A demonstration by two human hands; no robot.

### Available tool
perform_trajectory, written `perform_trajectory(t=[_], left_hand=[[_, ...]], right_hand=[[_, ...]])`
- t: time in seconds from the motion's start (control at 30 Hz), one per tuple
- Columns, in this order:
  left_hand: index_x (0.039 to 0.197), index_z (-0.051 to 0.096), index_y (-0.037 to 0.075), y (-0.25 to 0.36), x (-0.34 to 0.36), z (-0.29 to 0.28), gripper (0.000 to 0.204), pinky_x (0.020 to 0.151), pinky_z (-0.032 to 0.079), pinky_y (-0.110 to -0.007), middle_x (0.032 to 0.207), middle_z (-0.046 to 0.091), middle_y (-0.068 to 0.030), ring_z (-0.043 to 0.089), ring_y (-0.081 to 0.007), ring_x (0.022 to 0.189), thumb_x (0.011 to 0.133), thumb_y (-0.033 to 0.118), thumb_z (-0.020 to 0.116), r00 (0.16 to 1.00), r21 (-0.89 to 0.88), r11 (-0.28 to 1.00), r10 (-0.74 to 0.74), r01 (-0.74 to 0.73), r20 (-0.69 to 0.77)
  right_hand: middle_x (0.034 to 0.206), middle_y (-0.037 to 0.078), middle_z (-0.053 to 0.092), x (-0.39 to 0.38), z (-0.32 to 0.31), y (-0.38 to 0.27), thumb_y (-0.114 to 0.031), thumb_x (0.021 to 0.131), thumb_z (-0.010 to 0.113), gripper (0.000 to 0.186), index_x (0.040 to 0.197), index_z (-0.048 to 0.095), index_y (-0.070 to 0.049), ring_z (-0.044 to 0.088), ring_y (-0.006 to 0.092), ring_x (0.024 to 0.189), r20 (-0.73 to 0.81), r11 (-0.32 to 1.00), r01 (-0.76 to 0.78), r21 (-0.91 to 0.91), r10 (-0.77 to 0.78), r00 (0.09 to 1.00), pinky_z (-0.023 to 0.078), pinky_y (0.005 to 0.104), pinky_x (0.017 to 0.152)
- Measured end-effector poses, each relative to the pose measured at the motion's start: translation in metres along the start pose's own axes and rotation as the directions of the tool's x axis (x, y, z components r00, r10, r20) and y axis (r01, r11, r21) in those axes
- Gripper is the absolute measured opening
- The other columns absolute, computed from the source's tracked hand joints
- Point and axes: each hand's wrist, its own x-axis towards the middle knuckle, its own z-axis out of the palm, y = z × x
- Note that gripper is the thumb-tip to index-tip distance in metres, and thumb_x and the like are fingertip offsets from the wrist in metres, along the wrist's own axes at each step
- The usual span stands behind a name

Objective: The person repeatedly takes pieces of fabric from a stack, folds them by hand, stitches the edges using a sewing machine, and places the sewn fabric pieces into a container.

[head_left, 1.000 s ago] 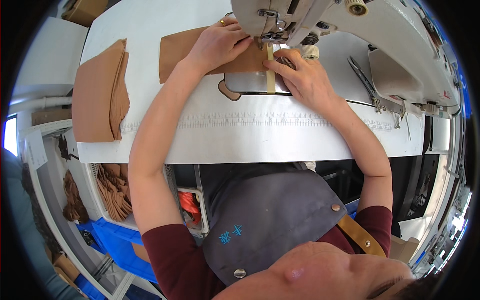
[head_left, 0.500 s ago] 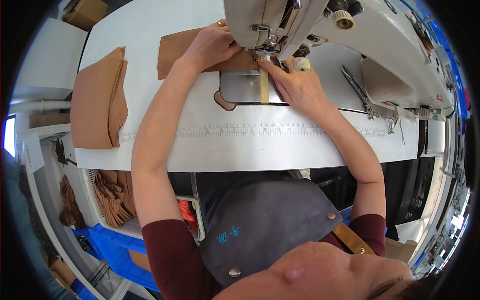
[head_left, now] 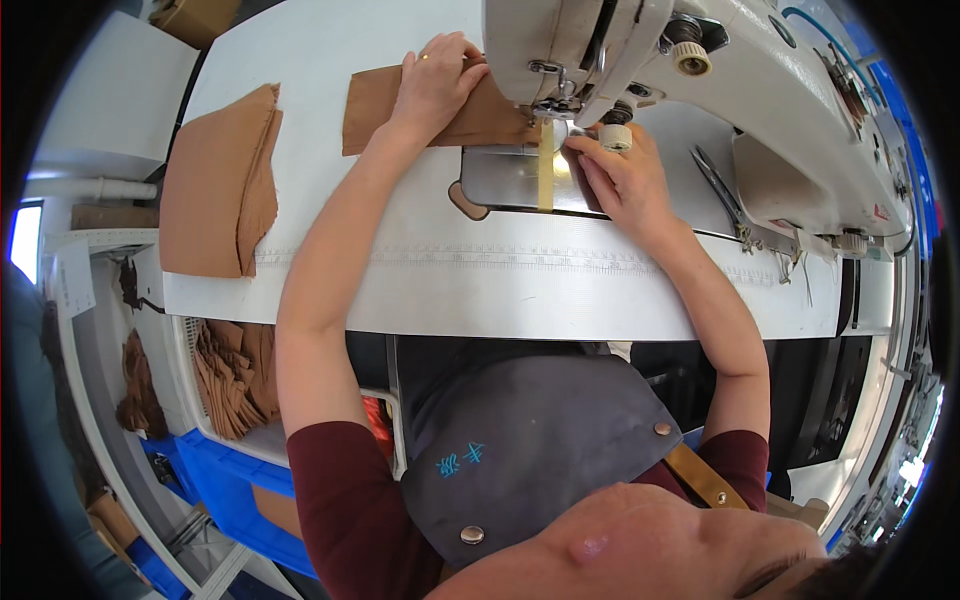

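Note:
My left hand point(head_left: 435, 85) lies over a brown fabric strip point(head_left: 490, 118) left of the needle, fingers apart and slightly bent near its far edge. The strip runs under the presser foot point(head_left: 548, 108) of a white sewing machine point(head_left: 540, 40). A pale yellow band point(head_left: 545, 185) crosses the metal plate below the needle. My right hand point(head_left: 615, 175) is just right of the band, fingers bent and closed together beside the foot; what they hold is hidden. A stack of brown fabric point(head_left: 212, 185) lies on the table's left. Scissors point(head_left: 718, 185) lie to the right.
The white table point(head_left: 420, 290) has a printed ruler near its front. Below left are a white basket of brown pieces point(head_left: 230, 370), blue bins point(head_left: 225, 480) and red material point(head_left: 377, 420). A cardboard box point(head_left: 180, 20) sits at the back left. The machine arm overhangs the right side.
My right fingers have drawn slightly rightward from the fabric's edge beside the yellow band. My left fingertips have come out from beside the machine head to the strip's far edge. The view has shifted slightly.

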Motion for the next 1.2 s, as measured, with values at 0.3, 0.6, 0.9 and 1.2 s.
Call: perform_trajectory(t=[0.3,0.6,0.9,1.2], left_hand=[[0.114,0.06,-0.003,-0.066,0.011,-0.045,0.035,0.092,0.045,-0.037,0.112,0.065,-0.0121,0.059,-0.0223,0.104,0.097,0.028,0.057,0.774,-0.639,0.721,-0.555,0.266,-0.304],[0.112,0.058,0.005,-0.009,-0.318,-0.31,0.024,0.083,0.054,-0.029,0.106,0.065,-0.0076,0.065,-0.0139,0.094,0.096,0.022,0.063,0.657,-0.831,0.528,-0.691,0.176,-0.3],[0.142,0.043,0.013,-0.086,-0.482,-0.13,0.055,0.11,0.025,-0.056,0.15,0.038,-0.0165,0.036,-0.0358,0.137,0.093,0.031,0.061,0.438,0.384,0.366,-0.892,0.848,-0.116],[0.097,0.069,0.002,-0.039,-0.327,-0.246,0.02,0.086,0.048,-0.035,0.102,0.069,-0.0118,0.063,-0.0254,0.099,0.091,0.02,0.064,0.644,-0.172,0.732,-0.668,0.659,-0.373]], right_hand=[[0.111,0.014,0.062,-0.003,0.001,0.009,-0.011,0.084,0.068,0.019,0.104,0.069,-0.009,0.056,0.0355,0.107,0.02,0.999,-0.042,-0.02,0.043,0.999,0.043,0.0433,0.094],[0.124,0.012,0.061,0.001,0.002,0.011,-0.01,0.091,0.062,0.023,0.112,0.068,-0.009,0.058,0.0293,0.11,0.098,0.999,0.028,0.032,-0.031,0.995,0.044,0.0388,0.094],[0.128,0.013,0.059,-0.003,0.003,0.018,-0.013,0.095,0.058,0.023,0.116,0.067,-0.008,0.056,0.029,0.116,0.096,0.998,-0.046,-0.037,0.049,0.994,0.045,0.0365,0.095],[0.121,0.014,0.063,0.0,0.002,0.013,-0.009,0.093,0.059,0.022,0.113,0.066,-0.003,0.058,0.0292,0.112,0.088,0.992,-0.083,0.09,0.075,0.993,0.045,0.0358,0.094]])
